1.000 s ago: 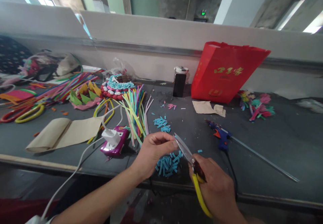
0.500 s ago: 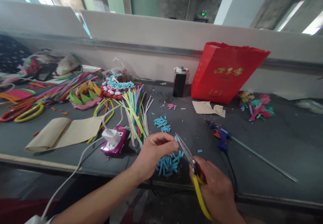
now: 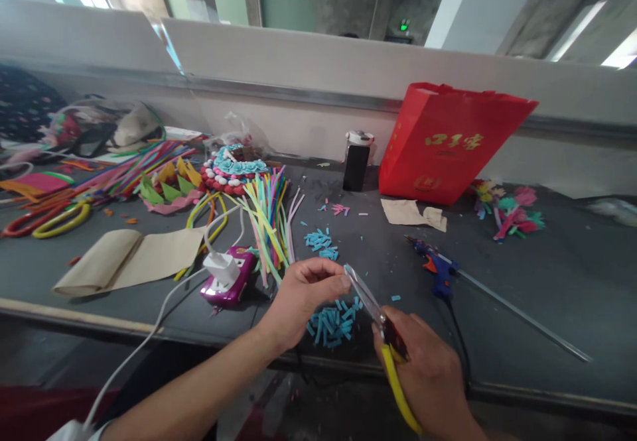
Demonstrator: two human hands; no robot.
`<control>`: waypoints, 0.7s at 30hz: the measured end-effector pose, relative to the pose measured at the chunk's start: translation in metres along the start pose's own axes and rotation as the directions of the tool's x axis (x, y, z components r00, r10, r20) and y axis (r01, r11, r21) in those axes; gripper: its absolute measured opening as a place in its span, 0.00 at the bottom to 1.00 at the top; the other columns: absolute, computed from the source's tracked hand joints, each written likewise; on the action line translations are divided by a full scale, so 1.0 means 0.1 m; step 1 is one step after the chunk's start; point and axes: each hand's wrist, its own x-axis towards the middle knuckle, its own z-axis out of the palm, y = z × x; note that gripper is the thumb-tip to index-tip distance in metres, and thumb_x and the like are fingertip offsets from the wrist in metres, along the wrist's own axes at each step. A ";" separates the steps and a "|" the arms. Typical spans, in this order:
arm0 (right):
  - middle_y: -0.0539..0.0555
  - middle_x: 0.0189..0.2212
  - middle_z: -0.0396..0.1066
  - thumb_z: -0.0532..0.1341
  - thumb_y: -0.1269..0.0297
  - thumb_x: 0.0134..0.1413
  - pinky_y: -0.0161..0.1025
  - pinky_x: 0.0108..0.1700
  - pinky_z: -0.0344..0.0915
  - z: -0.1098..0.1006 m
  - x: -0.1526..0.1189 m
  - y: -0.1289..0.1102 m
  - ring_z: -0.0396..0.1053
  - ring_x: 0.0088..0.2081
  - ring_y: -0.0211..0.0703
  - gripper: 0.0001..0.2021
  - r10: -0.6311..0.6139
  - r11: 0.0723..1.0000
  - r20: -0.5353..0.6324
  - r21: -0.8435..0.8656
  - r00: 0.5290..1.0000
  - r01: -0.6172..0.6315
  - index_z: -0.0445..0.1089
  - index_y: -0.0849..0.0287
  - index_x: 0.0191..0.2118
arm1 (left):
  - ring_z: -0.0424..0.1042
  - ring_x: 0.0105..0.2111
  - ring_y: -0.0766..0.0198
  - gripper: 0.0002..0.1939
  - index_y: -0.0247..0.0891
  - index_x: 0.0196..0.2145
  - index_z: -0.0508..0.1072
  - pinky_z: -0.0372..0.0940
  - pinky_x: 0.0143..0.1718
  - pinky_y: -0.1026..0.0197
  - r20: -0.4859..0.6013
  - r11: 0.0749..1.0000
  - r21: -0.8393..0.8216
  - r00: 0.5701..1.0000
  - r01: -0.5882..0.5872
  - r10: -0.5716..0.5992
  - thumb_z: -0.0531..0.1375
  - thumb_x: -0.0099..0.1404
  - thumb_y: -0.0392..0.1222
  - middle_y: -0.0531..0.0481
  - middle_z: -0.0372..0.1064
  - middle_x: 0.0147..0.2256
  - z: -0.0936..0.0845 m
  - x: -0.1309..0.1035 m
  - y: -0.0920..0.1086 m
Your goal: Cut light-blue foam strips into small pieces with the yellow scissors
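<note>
My left hand (image 3: 311,295) is closed in a pinch, with a tiny blue strip piece (image 3: 347,268) showing at its fingertips. Yellow-handled scissors (image 3: 365,295) are gripped in my right hand (image 3: 423,361), their blade tips touching or right beside that piece. Below my left fingers lies a pile of cut blue pieces (image 3: 331,326) near the table's front edge. Farther back sits a smaller heap of blue pieces (image 3: 322,243), with several pink bits (image 3: 340,209) behind it. One loose blue piece (image 3: 396,298) rests right of the scissors.
A blue glue gun (image 3: 438,268) with a long clear stick lies at the right. Red bag (image 3: 448,142) and bottle (image 3: 355,162) stand behind. Left are coloured strips (image 3: 271,222), a purple power socket (image 3: 243,282) with a white cable, and a brown paper roll (image 3: 107,262).
The scissor tips have moved slightly and meet at the blue piece by my left fingertips, where less of it shows. The whole view has shifted a little.
</note>
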 end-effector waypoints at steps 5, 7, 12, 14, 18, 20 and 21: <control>0.49 0.24 0.68 0.55 0.67 0.60 0.34 0.31 0.60 0.00 -0.02 0.02 0.67 0.28 0.40 0.09 -0.012 1.000 -0.005 -0.022 1.000 0.012 0.70 0.59 0.42 | 0.62 0.22 0.73 0.06 0.35 0.25 0.76 0.57 0.26 0.69 0.018 1.000 -0.001 1.000 0.007 -0.007 0.69 0.51 0.38 0.54 0.69 0.22 0.02 -0.01 0.02; 0.49 0.23 0.67 0.54 0.68 0.60 0.34 0.30 0.60 0.00 -0.03 0.03 0.67 0.28 0.40 0.10 -0.015 0.999 -0.001 -0.040 1.000 0.015 0.70 0.59 0.43 | 0.63 0.22 0.73 0.06 0.35 0.25 0.76 0.57 0.26 0.68 0.017 1.000 -0.007 1.000 0.012 -0.012 0.70 0.51 0.38 0.54 0.69 0.21 0.02 -0.01 0.02; 0.48 0.21 0.66 0.53 0.69 0.58 0.32 0.28 0.60 -0.01 -0.03 0.01 0.67 0.25 0.39 0.09 -0.013 1.000 0.010 -0.015 1.000 0.013 0.70 0.59 0.41 | 0.63 0.23 0.72 0.07 0.35 0.24 0.76 0.58 0.26 0.68 0.006 1.000 -0.004 1.000 0.013 -0.013 0.70 0.50 0.38 0.54 0.70 0.21 0.03 -0.02 0.02; 0.48 0.22 0.67 0.53 0.70 0.58 0.32 0.28 0.61 0.00 -0.04 0.01 0.67 0.25 0.38 0.09 -0.009 1.000 0.009 0.010 1.000 0.008 0.69 0.59 0.42 | 0.63 0.23 0.72 0.07 0.35 0.24 0.76 0.58 0.26 0.68 0.008 1.000 -0.008 1.000 0.013 -0.013 0.70 0.50 0.39 0.54 0.70 0.21 0.03 -0.02 0.02; 0.48 0.25 0.69 0.53 0.70 0.59 0.32 0.29 0.62 0.02 -0.06 0.00 0.67 0.25 0.37 0.10 0.000 1.000 0.026 0.028 1.000 -0.001 0.68 0.59 0.43 | 0.64 0.23 0.71 0.07 0.35 0.25 0.76 0.58 0.27 0.67 -0.001 1.000 -0.011 1.000 0.017 -0.017 0.70 0.49 0.39 0.54 0.70 0.22 0.03 -0.02 0.02; 0.49 0.24 0.69 0.53 0.69 0.59 0.33 0.30 0.62 0.04 -0.06 0.00 0.68 0.26 0.38 0.10 0.010 1.000 0.028 0.013 1.000 -0.010 0.69 0.59 0.43 | 0.64 0.24 0.71 0.07 0.35 0.25 0.76 0.59 0.28 0.67 -0.003 1.000 -0.010 1.000 0.016 -0.016 0.70 0.49 0.39 0.53 0.70 0.23 0.03 -0.02 0.03; 0.49 0.24 0.69 0.53 0.69 0.59 0.33 0.31 0.62 0.04 -0.06 0.00 0.68 0.26 0.39 0.10 0.012 1.000 0.024 0.000 1.000 -0.012 0.69 0.59 0.44 | 0.64 0.24 0.71 0.07 0.35 0.25 0.76 0.59 0.28 0.67 -0.003 1.000 -0.010 1.000 0.016 -0.016 0.70 0.49 0.39 0.53 0.70 0.23 0.03 -0.02 0.03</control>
